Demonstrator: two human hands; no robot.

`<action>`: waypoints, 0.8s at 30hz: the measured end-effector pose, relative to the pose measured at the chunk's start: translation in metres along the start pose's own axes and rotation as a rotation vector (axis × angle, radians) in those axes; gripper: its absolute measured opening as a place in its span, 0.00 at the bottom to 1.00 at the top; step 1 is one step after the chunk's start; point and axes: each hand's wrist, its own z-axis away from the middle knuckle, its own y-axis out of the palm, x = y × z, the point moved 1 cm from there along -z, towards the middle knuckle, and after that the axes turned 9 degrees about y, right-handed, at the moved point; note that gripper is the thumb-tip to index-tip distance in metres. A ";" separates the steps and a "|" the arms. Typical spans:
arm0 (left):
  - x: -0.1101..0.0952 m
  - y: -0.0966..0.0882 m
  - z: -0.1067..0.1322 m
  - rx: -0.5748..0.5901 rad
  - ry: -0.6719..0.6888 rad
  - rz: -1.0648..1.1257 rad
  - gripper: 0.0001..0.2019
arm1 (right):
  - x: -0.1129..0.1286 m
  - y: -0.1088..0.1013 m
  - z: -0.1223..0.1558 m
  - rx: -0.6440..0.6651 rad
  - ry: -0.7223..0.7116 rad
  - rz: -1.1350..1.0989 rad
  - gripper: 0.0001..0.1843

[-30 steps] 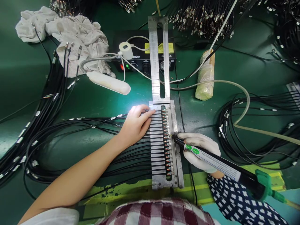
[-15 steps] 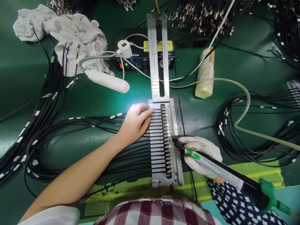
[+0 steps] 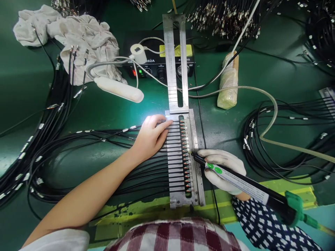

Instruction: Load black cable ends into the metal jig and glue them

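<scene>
A metal fixture (image 3: 174,195) lies in front of me with a row of cable ends (image 3: 185,153) clamped in its slot. My left hand (image 3: 151,137) rests flat on the black cables (image 3: 146,174) at the fixture's left side, fingers stretched out. My right hand (image 3: 225,170), in a white glove, is closed around a black dispensing syringe (image 3: 243,186). The syringe's tip touches the row of cable ends about halfway down.
A slotted metal bar (image 3: 171,62) extends away from the fixture. Behind it sit a black controller box (image 3: 157,62), a white lamp (image 3: 119,90), a crumpled cloth (image 3: 83,38) and a wrapped block (image 3: 228,83). Cable coils (image 3: 274,146) lie right and left.
The syringe tip has crept slightly along the row of cable ends. My left hand has stayed flat on the cables.
</scene>
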 end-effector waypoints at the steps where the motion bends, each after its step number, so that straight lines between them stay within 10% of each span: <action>1: 0.000 0.000 0.000 -0.001 0.002 0.000 0.17 | 0.001 0.000 0.000 0.001 0.000 -0.002 0.13; 24: -0.001 0.000 -0.001 -0.005 0.002 0.000 0.16 | -0.001 0.000 0.001 0.001 -0.016 0.001 0.14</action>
